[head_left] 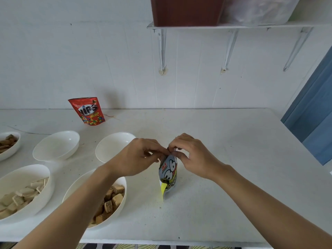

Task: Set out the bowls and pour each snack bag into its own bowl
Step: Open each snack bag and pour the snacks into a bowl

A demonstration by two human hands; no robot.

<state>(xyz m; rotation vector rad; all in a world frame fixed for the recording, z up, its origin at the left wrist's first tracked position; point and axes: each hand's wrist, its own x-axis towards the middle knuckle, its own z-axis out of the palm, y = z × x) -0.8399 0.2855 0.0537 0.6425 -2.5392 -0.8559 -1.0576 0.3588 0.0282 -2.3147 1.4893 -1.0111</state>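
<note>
A small grey and yellow snack bag [168, 175] stands upright on the white table [224, 150]. My left hand [138, 157] and my right hand [192, 155] both pinch its top edge from either side. Two empty white bowls sit behind my left hand: one [111, 146] close to it, another [56, 145] further left. A bowl of brown wafer pieces [109, 200] lies under my left forearm. A bowl of pale wafers [23, 191] is at the left, and a bowl of brown snacks [7, 143] at the far left edge. A red Nips bag [88, 111] stands by the wall.
A wall shelf [233, 26] with a dark red box [186, 11] hangs above the table's far side. A blue door or panel [314, 114] is at the right. The table's near edge [161, 242] runs along the bottom of the view.
</note>
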